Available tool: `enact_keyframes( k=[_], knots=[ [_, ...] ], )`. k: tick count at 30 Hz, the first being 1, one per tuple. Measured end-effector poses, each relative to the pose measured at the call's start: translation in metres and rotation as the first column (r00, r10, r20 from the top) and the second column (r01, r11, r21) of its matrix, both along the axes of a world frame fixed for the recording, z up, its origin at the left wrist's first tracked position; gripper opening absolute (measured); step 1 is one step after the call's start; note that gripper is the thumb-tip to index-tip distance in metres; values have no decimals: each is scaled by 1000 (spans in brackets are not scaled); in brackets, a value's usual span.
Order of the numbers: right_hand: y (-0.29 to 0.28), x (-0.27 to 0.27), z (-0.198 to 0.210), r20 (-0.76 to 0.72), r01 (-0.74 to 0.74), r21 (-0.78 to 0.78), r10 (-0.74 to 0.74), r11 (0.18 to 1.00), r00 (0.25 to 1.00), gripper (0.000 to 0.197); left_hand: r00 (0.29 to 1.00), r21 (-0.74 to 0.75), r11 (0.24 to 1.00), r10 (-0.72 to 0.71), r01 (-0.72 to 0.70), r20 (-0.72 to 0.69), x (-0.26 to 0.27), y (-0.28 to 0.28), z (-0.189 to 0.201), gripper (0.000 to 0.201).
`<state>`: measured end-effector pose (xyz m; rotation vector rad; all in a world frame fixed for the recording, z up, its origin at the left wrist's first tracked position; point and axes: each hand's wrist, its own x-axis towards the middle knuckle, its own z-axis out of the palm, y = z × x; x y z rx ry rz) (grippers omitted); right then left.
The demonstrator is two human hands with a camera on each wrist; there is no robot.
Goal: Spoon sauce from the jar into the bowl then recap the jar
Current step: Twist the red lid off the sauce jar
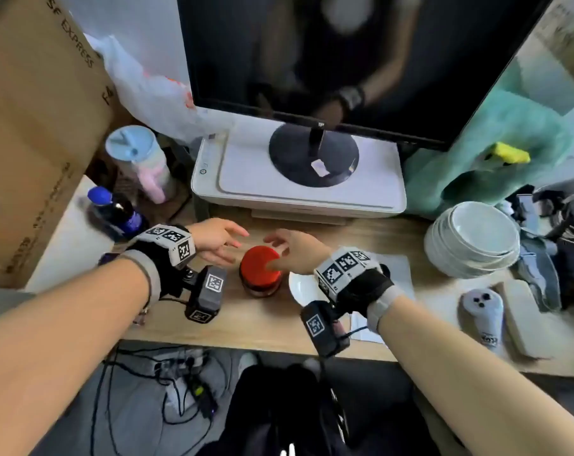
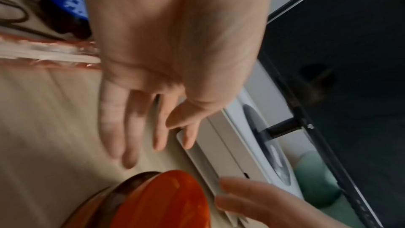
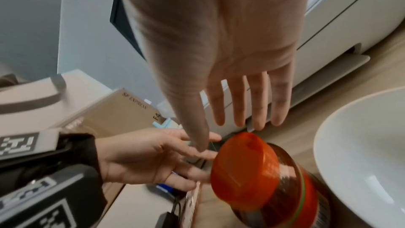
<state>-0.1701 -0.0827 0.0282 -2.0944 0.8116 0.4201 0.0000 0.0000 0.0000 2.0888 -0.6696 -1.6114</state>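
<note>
The jar (image 1: 261,271), red lid (image 1: 260,262) on, stands mid-bench (image 1: 265,327) — bowl (image 1: 303,287) at its 3 o'clock. Left hand (image 1: 218,240) at its 10 o'clock and right hand (image 1: 295,250) at its 1 o'clock, each grip apart — holding nothing.

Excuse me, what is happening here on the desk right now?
A person is reaching with both hands toward a sauce jar that stands on the wooden desk with its red lid on. The left hand and the right hand are open on either side of it, and neither grips it. A white bowl waits right beside the jar. I see no spoon.
</note>
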Motion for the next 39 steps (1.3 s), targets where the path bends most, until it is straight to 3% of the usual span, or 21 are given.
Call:
enact_keyframes(
  k=[5,8,11,17,21,27,29,32,34,37,39],
  knots=[
    [9,8,-19,-31,-81,-83,78,993,996,77,971,28,973,-224,227,-82,-6,22,-25,76],
    [13,10,-27,-33,-108,-143,104,984,994,79,938,-45,939,-338,341,77,-15,27,-29,89],
    [16,8,-34,-29,-127,-198,124,972,992,76,953,-95,951,-283,293,111,-22,27,-42,99],
    [27,11,-44,17,-94,-307,104,947,994,81,976,-265,947,-140,182,167,-40,22,-55,84],
    [26,13,-44,22,-102,-348,116,932,993,79,976,-324,927,-138,187,167,-39,20,-60,90],
    [16,17,-44,14,-323,-320,345,891,939,72,982,-295,942,-121,159,145,-35,21,-66,71],
    [19,13,-44,7,-290,-342,311,894,950,77,980,-298,938,-142,180,142,-35,19,-65,72],
    [25,12,-39,-50,-166,-410,160,897,986,86,965,-306,920,-201,245,170,-34,17,-66,93],
    [26,16,-37,-96,-152,-435,121,888,988,81,959,-290,919,-222,266,176,-33,17,-69,103],
    [25,19,-36,-78,-189,-395,172,899,982,68,949,-253,919,-264,301,171,-32,18,-71,98],
    [22,20,-34,-74,-279,-315,269,907,960,72,961,-238,933,-244,269,131,-31,19,-69,87]
  ],
)
